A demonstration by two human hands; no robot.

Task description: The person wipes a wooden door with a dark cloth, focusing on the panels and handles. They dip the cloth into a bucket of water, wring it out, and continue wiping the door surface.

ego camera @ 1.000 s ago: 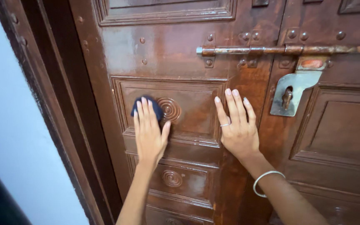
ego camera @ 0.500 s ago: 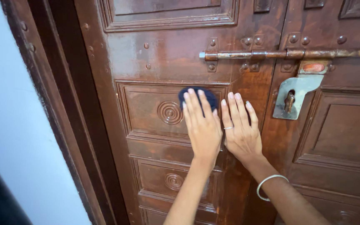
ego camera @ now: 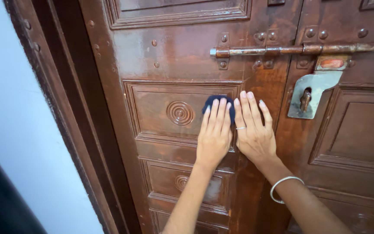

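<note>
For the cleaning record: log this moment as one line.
left hand: flat on dark blue cloth | right hand: flat on wooden door, bare | cloth: right of carved rings | bolt: slid across

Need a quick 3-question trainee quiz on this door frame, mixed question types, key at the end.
1. True or false: the left hand presses a dark blue cloth flat against the wooden door.
2. Which hand wears a ring and a bangle? A) left B) right C) neither
3. Fill in: the metal hasp hangs below the sliding ____.

Key:
1. True.
2. B, the right hand; the bangle sits on its wrist.
3. Bolt.
</note>
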